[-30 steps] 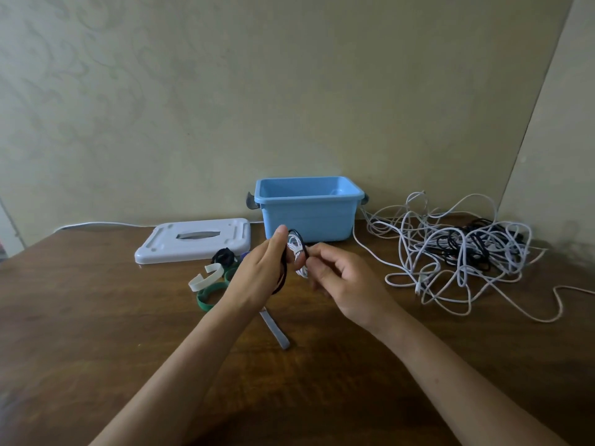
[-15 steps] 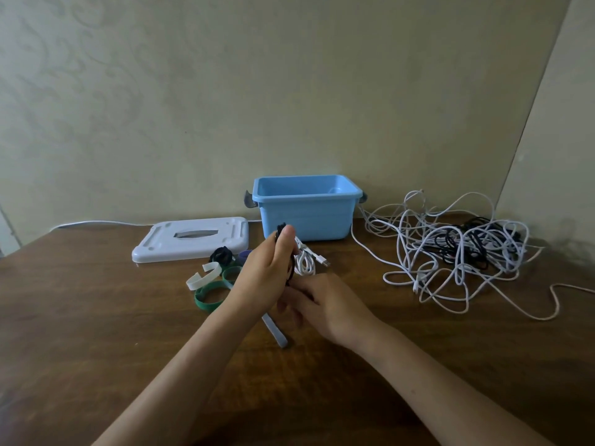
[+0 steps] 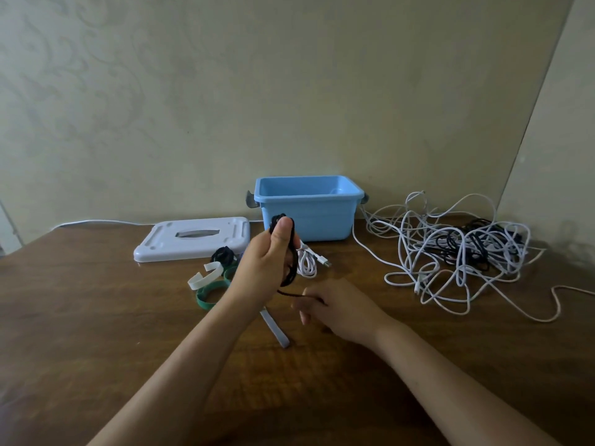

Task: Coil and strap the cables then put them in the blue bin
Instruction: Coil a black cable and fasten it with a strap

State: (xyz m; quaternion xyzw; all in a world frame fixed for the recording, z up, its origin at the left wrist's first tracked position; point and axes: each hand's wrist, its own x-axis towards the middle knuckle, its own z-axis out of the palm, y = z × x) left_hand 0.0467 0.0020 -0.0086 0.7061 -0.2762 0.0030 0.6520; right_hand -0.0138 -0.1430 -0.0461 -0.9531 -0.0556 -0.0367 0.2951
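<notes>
Head view: we see left hand raised, fingers curled round black cable coil, thumb pressing its top. Right hand low over surface, blurred; appears to pinch coil's loose tail. White coiled cable lies on surface just before blue bin. Tangled cables right of bin.

We judge step: coiling black cable. Next move calls for strap; grey strap lies nearest.

No readable writing.
</notes>
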